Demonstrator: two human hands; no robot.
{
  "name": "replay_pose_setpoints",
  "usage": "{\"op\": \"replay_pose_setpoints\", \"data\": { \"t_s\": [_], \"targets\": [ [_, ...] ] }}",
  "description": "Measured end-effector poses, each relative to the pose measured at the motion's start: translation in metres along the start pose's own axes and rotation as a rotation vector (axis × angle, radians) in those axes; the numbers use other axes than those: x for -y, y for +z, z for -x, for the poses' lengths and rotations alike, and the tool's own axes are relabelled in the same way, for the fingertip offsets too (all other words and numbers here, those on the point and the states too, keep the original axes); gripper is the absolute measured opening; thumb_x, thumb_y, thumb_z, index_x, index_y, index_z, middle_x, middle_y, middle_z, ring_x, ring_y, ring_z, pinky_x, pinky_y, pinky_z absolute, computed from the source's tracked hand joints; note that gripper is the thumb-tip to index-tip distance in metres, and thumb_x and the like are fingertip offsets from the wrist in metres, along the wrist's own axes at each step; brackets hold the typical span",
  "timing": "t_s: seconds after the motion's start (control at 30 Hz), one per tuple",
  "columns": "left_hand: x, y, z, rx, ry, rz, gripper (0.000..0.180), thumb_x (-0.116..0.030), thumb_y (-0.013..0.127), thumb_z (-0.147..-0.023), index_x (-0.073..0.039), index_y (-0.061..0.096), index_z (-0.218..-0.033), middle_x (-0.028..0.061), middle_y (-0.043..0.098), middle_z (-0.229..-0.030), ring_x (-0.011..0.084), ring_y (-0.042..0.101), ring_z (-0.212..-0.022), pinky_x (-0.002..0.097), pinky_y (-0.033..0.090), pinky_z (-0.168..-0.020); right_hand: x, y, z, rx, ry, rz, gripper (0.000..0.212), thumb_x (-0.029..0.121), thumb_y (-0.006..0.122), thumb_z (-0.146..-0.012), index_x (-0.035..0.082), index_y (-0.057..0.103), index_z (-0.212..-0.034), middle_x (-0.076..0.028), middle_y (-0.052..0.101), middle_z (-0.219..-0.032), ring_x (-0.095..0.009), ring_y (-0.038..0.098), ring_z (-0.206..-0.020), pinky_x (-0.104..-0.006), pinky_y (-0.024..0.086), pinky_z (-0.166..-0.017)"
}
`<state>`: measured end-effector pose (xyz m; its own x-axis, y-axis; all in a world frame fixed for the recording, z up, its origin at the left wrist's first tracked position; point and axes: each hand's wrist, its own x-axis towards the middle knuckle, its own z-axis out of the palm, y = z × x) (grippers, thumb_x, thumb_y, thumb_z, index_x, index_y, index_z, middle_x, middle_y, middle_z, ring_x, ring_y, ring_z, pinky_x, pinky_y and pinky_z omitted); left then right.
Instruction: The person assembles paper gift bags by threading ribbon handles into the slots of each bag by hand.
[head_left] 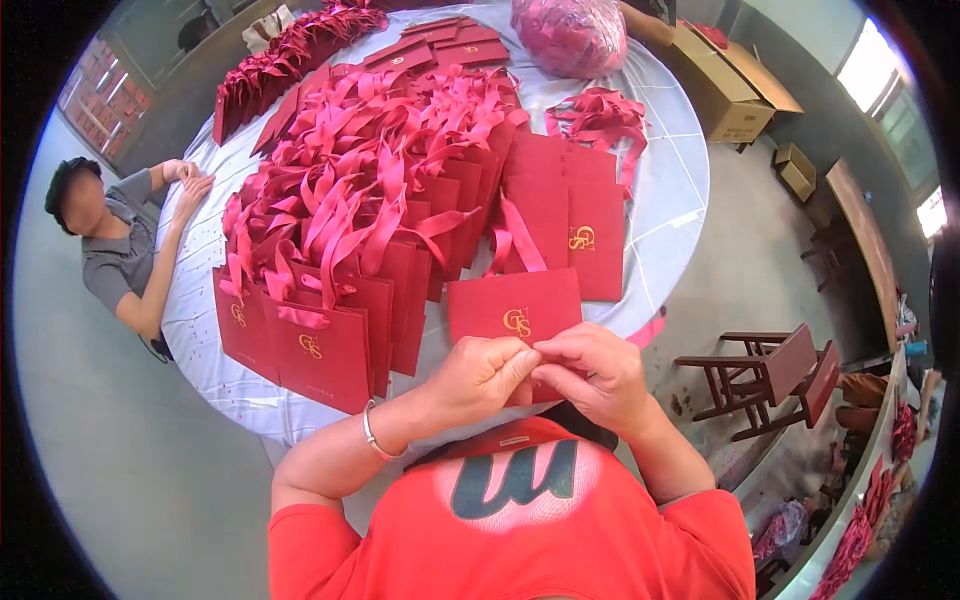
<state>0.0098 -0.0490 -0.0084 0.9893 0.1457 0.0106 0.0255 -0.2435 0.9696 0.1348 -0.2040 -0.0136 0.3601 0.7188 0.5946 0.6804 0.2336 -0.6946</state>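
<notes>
Head view, flat rectangular red paper bag (512,297): at near edge of round white-clothed table (668,170), lower part covered.
Bare left hand (484,371): thumb pressed to curled fingers.
Bare right hand (597,370): fingertips together, meeting left; impossible to tell what is between.
Handling: probably light, stiffish, easily creased; best to grip by side edges.
Writing: readable gold letter-emblem (517,322) on front.

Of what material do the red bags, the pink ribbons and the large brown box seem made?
Red bags: probably stiff paper, matte; flat panels, crisp edges.
Pink ribbons: likely satin fabric, glossy; soft loops catch highlights.
Large brown box: apparently cardboard, matte; folding flaps.
</notes>
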Motion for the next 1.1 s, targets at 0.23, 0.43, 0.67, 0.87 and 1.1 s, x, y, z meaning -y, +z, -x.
{"op": "replay_pose_setpoints", "data": {
  "t_s": [0.23, 0.43, 0.67, 0.87, 1.1],
  "targets": [
    [-0.015, -0.005, -0.002, -0.030, 0.055, -0.282, 0.016, -0.011, 0.057, -0.098, 0.002, 0.063, -0.091, 0.0108, 0.068, -0.079, 0.0190, 0.067, -0.072, 0.0326, 0.053, -0.065, -0.006, -0.006, 0.010, 0.016, -0.008, 0.219, 0.018, 0.003, 0.077, -0.073, 0.004, 0.068, -0.089, -0.009, 0.064, -0.079, -0.027, 0.063, -0.073, -0.0363, 0.051, -0.064],
    [-0.026, -0.010, -0.029, -0.184, 0.270, -1.012, 0.032, -0.006, 0.066, -0.083, 0.004, 0.057, -0.112, 0.0229, 0.062, -0.113, 0.0368, 0.059, -0.111, 0.0454, 0.044, -0.097, -0.017, 0.007, 0.020, 0.062, -0.139, 0.361, 0.019, 0.006, 0.078, -0.069, 0.005, 0.069, -0.086, -0.008, 0.064, -0.080, -0.025, 0.061, -0.070, -0.0358, 0.048, -0.063],
    [-0.011, -0.013, -0.062, -0.255, 0.241, -0.893, 0.019, -0.004, 0.064, -0.083, 0.001, 0.061, -0.101, 0.0178, 0.064, -0.096, 0.0371, 0.061, -0.095, 0.0455, 0.048, -0.084, -0.024, 0.011, 0.022, 0.032, -0.162, 0.331, 0.019, 0.007, 0.078, -0.070, 0.005, 0.068, -0.087, -0.007, 0.062, -0.079, -0.024, 0.059, -0.069, -0.0358, 0.046, -0.061],
    [-0.024, -0.021, -0.068, -0.175, -0.011, -0.484, 0.012, -0.001, 0.058, -0.089, 0.002, 0.065, -0.098, 0.0121, 0.067, -0.086, 0.0168, 0.063, -0.076, 0.0312, 0.050, -0.069, -0.027, 0.010, 0.023, 0.013, -0.191, 0.276, 0.023, 0.005, 0.080, -0.068, 0.005, 0.069, -0.087, -0.006, 0.062, -0.078, -0.023, 0.058, -0.066, -0.0355, 0.045, -0.058],
    [-0.010, -0.046, -0.056, 0.034, -0.226, -0.046, 0.013, -0.001, 0.056, -0.093, 0.004, 0.065, -0.103, -0.0013, 0.064, -0.086, 0.0044, 0.054, -0.081, 0.0214, 0.046, -0.071, -0.021, 0.007, 0.026, -0.049, -0.087, 0.060, 0.025, -0.001, 0.079, -0.071, 0.004, 0.068, -0.093, -0.006, 0.062, -0.080, -0.022, 0.060, -0.067, -0.0315, 0.047, -0.061]
  ]
}}
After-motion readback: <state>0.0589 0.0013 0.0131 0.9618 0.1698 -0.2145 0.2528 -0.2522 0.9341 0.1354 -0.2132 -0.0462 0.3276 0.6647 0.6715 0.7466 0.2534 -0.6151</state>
